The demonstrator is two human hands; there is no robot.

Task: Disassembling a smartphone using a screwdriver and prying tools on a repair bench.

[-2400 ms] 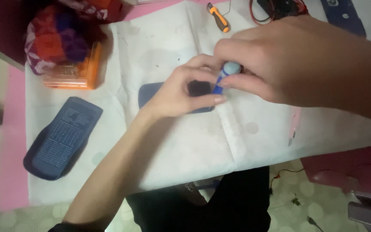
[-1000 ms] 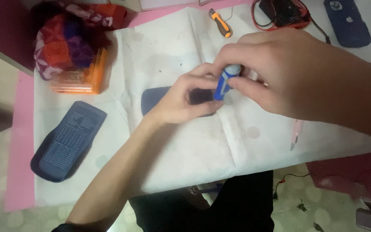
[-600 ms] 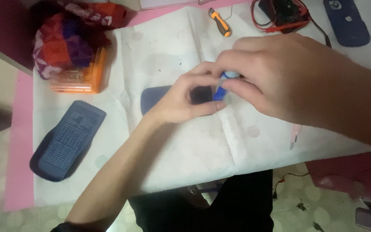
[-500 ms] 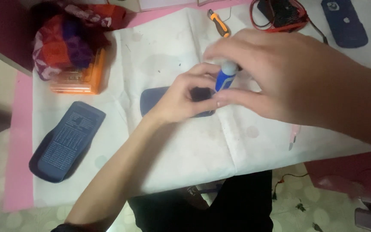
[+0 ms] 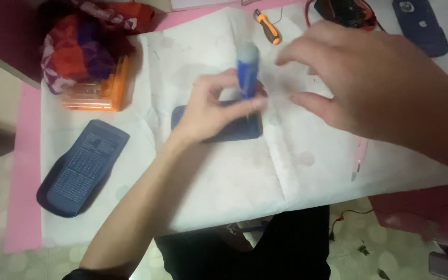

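- A dark blue ribbed keypad shell [image 5: 81,168] lay at lower left on the white creased paper [image 5: 234,176] covering the surface, untouched.
- The left hand [image 5: 211,111] pinched a blue, pale-capped screwdriver [image 5: 247,70] upright at frame centre, tip on a flat dark blue panel [image 5: 232,129]; the work looked unfinished.
- The right hand [image 5: 369,88], grip spread, hovered apart.

Home repair desk: screwdriver [image 5: 267,27], circuit board [image 5: 349,11]
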